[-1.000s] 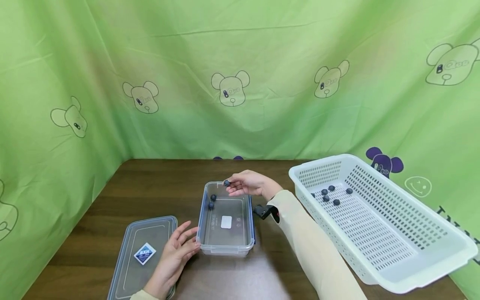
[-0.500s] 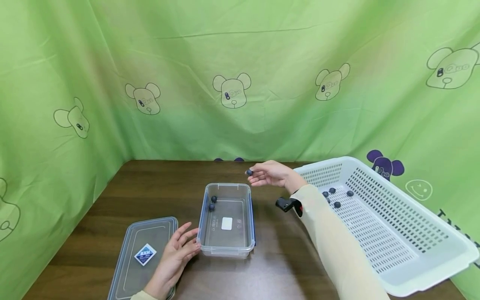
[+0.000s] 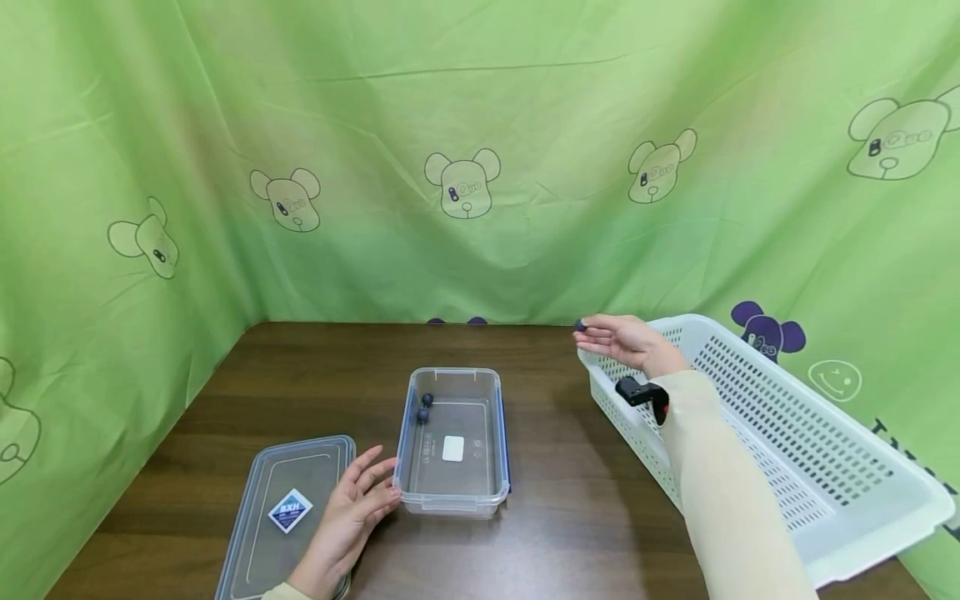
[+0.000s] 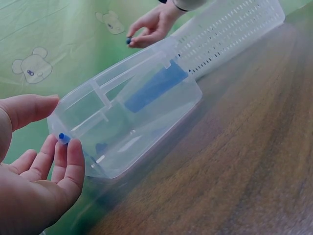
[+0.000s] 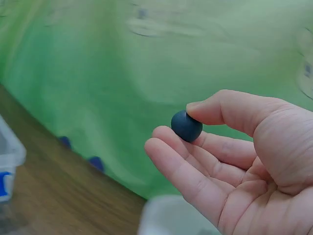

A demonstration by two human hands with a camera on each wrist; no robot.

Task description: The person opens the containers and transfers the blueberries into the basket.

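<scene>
My right hand pinches a dark blue blueberry between thumb and fingers. In the head view that hand is above the near left corner of the white perforated basket, at its far end. Its forearm hides part of the basket, including the spot where berries lay. My left hand, fingers loosely spread, rests its fingertips against the left side of a clear plastic food container. Inside the container, near its left wall, are two blueberries.
A clear lid with blue edging and a diamond-shaped label lies on the wooden table, partly under my left forearm. A green curtain with bear prints hangs behind the table's back edge.
My right hand has moved rightward from above the container to the basket, still pinching the blueberry. My left hand stays at the container, and its two blueberries have not moved.
</scene>
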